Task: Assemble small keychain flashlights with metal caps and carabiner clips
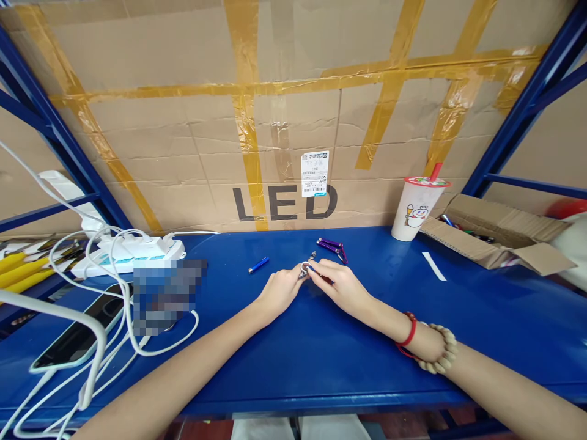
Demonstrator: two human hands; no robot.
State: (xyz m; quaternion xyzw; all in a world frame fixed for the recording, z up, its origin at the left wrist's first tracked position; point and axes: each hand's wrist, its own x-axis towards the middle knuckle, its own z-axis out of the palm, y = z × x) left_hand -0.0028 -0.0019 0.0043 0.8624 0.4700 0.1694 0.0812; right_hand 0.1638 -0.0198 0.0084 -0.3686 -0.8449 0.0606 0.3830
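Note:
Over the middle of the blue table, my left hand (283, 292) and my right hand (343, 286) meet with fingertips pinched together. Between them is a small silvery ring (305, 266), which looks like a key ring. Small dark metal bits (313, 254) show just beyond the fingertips; whether they join the ring I cannot tell. A short blue metal tube (258, 264) lies to the left of my left hand. Slim purple metal pieces (332, 247) lie in a small group behind my right hand.
At left are a white power strip (151, 252), tangled white cables, a phone (82, 333) and a blurred-out item. A lidded cup with a red straw (418, 211), a white strip (433, 266) and an open carton (495, 235) stand or lie right. A large cardboard box (202, 134) rises behind.

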